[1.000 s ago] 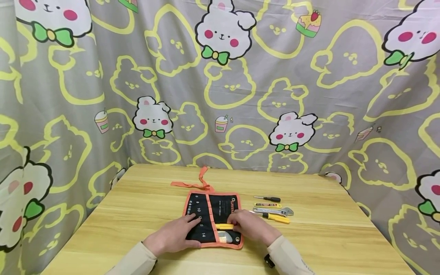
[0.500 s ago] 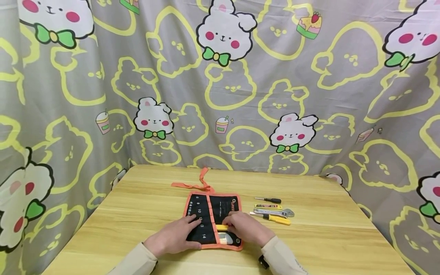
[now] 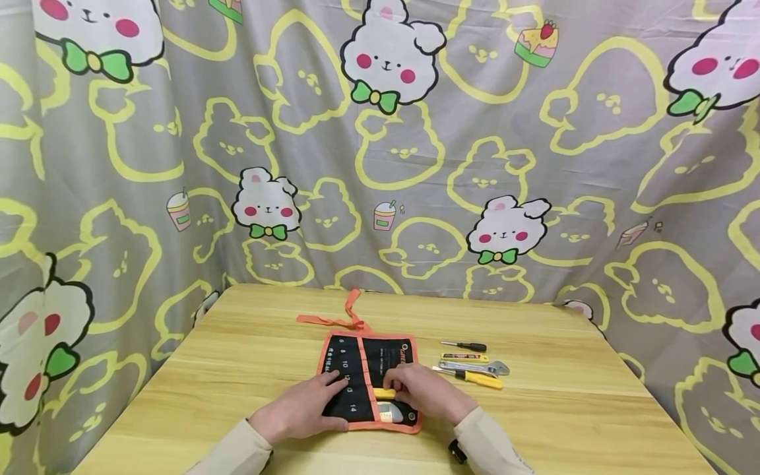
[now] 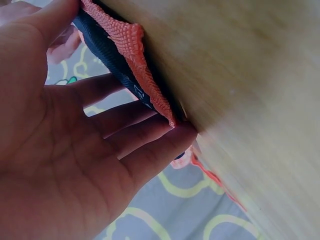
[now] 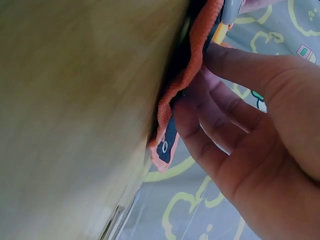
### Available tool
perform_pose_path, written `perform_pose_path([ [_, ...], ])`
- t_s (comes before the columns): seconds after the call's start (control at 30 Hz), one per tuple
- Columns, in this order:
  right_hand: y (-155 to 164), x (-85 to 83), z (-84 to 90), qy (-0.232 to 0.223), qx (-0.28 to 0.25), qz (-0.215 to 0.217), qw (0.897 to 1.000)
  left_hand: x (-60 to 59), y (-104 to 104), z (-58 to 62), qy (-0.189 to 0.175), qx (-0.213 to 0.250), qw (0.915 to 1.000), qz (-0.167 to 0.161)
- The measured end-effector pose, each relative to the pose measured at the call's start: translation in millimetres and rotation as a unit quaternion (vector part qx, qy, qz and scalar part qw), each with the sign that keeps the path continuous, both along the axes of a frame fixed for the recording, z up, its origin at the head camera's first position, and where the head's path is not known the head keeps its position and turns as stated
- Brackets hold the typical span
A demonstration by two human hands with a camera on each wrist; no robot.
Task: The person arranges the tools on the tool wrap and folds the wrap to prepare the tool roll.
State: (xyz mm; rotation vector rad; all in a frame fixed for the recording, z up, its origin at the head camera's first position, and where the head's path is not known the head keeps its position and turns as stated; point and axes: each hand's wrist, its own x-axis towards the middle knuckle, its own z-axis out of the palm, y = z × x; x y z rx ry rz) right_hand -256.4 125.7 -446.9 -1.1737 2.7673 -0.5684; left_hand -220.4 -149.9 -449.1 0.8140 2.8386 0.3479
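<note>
Head view: your two hands rest on a black tool roll with orange trim, in the middle of the wooden table
Left hand: it lies flat on the roll at about 7 o'clock, fingers straight and pressing down, gripping nothing
Left wrist view: your fingers touch the orange edge of the roll
Right hand: it sits on the roll at about 4 o'clock, on a yellow tool tucked in a pocket; you cannot tell if the fingers pinch it
Right wrist view: your fingers bend against the roll's orange corner
Ribbon: orange ties lie at 12 o'clock from the roll
Other tools: a small screwdriver, a wrench and a yellow-handled tool lie at 3 o'clock, just beside the roll
</note>
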Motion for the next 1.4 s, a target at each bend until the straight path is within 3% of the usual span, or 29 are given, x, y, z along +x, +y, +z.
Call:
perform_pose_path([
  [0.43,-15,1.7,-1.1,0.032,0.009,-0.014,0.999,1.4,0,2.7,0.004,0.001,1.0000,0.000],
  [0.83,-15,-1.3,-1.1,0.004,0.003,-0.008,1.000,2.0,1,3.3,0.007,0.000,1.0000,-0.001],
  [1.4,-21,0.6,0.0,0.007,0.001,-0.023,1.000,2.0,0,2.1,0.006,0.008,0.9999,-0.001],
])
